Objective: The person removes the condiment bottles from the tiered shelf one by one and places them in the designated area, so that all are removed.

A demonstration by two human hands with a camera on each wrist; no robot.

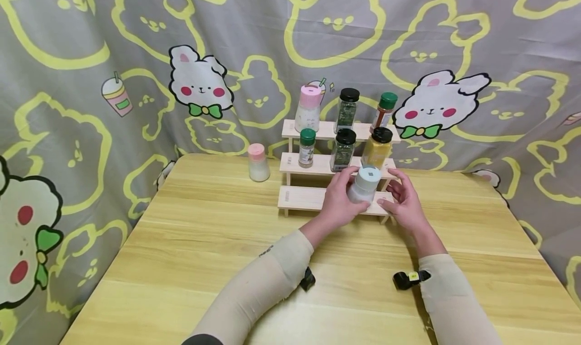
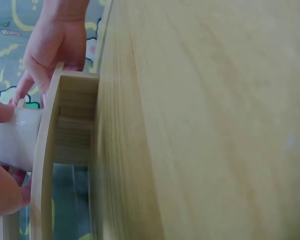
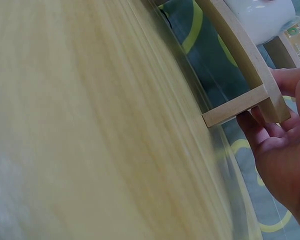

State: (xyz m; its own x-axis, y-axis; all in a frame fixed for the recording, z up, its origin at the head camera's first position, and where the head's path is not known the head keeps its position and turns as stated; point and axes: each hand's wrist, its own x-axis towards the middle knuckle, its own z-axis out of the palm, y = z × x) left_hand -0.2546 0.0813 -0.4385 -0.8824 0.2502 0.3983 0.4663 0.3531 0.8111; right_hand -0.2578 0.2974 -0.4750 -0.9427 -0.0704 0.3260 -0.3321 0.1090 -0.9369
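Note:
My left hand [image 1: 339, 198] grips a clear seasoning jar [image 1: 364, 185] of white contents with a pale grey-green lid. The jar is upright at the right part of the lowest tier of a three-tier wooden spice rack [image 1: 299, 197]. In the left wrist view, fingers and thumb lie around the white jar [image 2: 17, 140], close against the shelf board. My right hand [image 1: 407, 204] holds the right end of that lowest tier. Seen from the right wrist, its fingers lie on both sides of the shelf end [image 3: 262, 82]. Whether the jar's base touches the board cannot be told.
A pink-lidded jar [image 1: 258, 163] stands on the table [image 1: 204, 224] left of the rack. The top tier bears a pink-lidded jar [image 1: 308, 110], a black-lidded one [image 1: 347, 110] and a green-lidded one [image 1: 385, 112]. More spice jars [image 1: 343, 151] fill the middle tier. A patterned curtain [image 1: 254, 42] hangs behind.

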